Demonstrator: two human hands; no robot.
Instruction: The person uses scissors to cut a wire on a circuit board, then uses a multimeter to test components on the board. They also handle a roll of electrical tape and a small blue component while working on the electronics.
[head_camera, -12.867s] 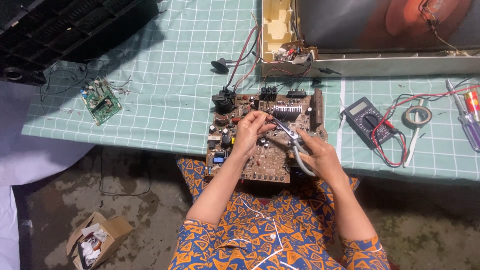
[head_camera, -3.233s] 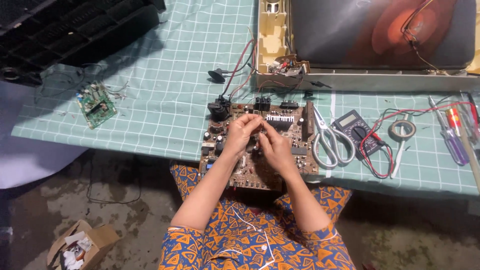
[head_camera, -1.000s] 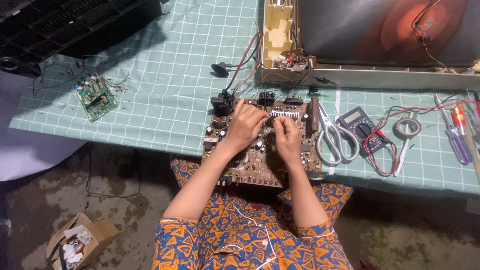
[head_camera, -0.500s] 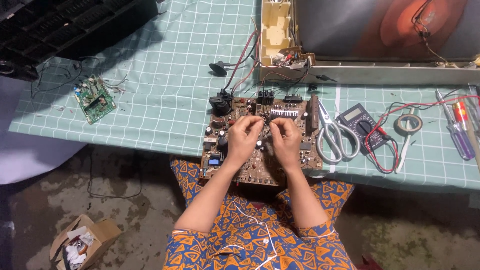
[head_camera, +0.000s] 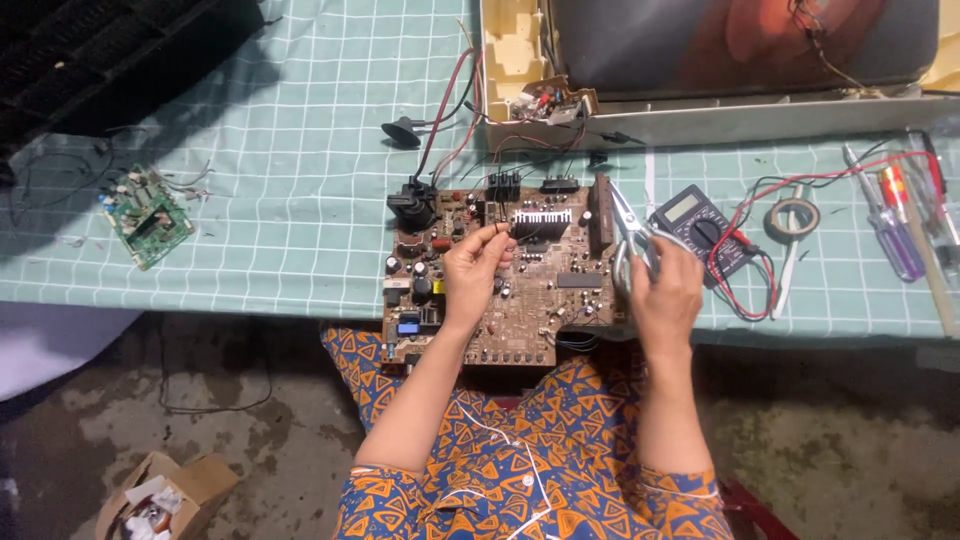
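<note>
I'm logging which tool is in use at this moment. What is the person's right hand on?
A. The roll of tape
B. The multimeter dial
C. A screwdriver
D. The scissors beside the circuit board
D: the right hand closes over the handles of the scissors at the right edge of the large circuit board, while the multimeter, tape roll and screwdrivers lie untouched further right.

- Electronics repair workshop: gridded green table cover (head_camera: 280, 150) bearing an opened television set (head_camera: 720, 60).
- Bare circuit board (head_camera: 520, 290), multimeter (head_camera: 695, 220), screwdrivers (head_camera: 895, 225), solder roll (head_camera: 792, 216); rough concrete floor (head_camera: 200, 400).
</note>
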